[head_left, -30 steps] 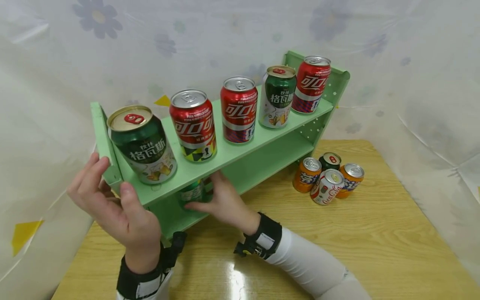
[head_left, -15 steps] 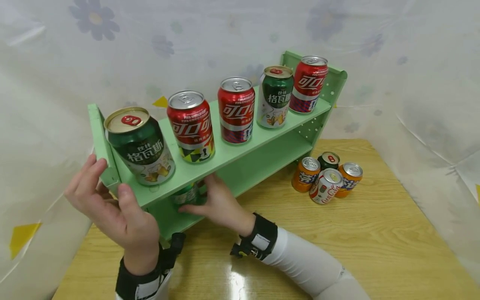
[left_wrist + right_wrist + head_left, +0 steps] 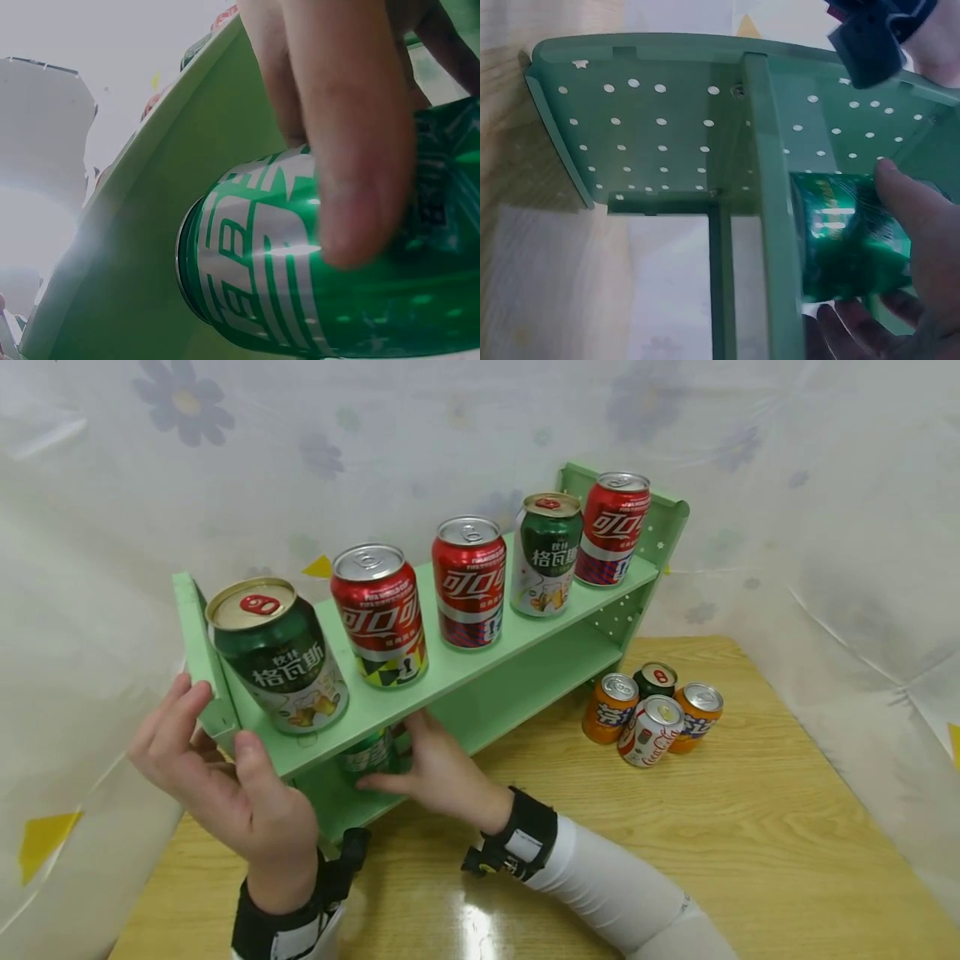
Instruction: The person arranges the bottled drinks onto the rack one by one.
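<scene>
A green drink can (image 3: 262, 255) with large silver-white lettering stands upright on the lower level of the green two-tier shelf (image 3: 480, 643), at its left end. My right hand (image 3: 450, 777) reaches under the upper board and grips this can, with the thumb (image 3: 360, 202) in front and fingers beneath it in the right wrist view. My left hand (image 3: 232, 777) holds the shelf's left end panel (image 3: 202, 652), fingers outside it and thumb by the upper board's front edge. The upper board hides the can's top in the head view.
Along the upper board stand green-and-white cans (image 3: 277, 652) and red cola cans (image 3: 378, 614). On the wooden table (image 3: 750, 827), right of the shelf, cluster orange cans (image 3: 611, 710), a white cola can (image 3: 651, 731) and a dark green can (image 3: 656, 677). A pale flowered sheet (image 3: 420, 435) hangs behind.
My right hand has shifted slightly left along the lower level with the green can. The left hand stays at the end panel. The head view has drifted a little.
</scene>
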Action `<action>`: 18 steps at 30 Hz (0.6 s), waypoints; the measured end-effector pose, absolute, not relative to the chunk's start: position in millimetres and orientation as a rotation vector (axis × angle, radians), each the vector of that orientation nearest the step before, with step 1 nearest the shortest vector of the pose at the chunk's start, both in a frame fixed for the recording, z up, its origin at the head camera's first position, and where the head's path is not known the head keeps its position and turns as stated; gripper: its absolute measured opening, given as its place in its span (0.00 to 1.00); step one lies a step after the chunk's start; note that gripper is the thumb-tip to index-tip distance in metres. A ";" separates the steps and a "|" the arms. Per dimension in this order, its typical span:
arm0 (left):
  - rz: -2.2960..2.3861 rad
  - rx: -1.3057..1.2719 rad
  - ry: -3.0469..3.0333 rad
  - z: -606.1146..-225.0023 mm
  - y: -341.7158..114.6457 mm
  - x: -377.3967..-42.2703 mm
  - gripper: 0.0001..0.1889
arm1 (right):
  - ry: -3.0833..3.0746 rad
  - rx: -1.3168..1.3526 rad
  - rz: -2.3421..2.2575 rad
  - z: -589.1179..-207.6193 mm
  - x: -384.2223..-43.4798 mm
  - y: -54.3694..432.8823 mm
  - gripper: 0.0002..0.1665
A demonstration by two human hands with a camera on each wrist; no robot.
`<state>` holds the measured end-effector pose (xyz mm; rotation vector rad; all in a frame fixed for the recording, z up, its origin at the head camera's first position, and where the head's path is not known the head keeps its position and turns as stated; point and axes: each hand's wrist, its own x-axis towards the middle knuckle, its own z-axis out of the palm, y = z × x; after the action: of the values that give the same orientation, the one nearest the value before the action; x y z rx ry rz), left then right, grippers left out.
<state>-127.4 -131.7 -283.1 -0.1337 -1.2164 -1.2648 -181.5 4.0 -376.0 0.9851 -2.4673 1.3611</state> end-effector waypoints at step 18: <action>-1.260 -0.127 -1.229 -282.7 -132.6 -128.0 0.19 | -2.553 0.618 1.165 -353.0 -196.1 116.2 0.32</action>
<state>-128.0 -132.6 -282.7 -0.1272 -1.2286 -1.2597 -196.1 116.2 -353.0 0.6177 -2.5526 1.1646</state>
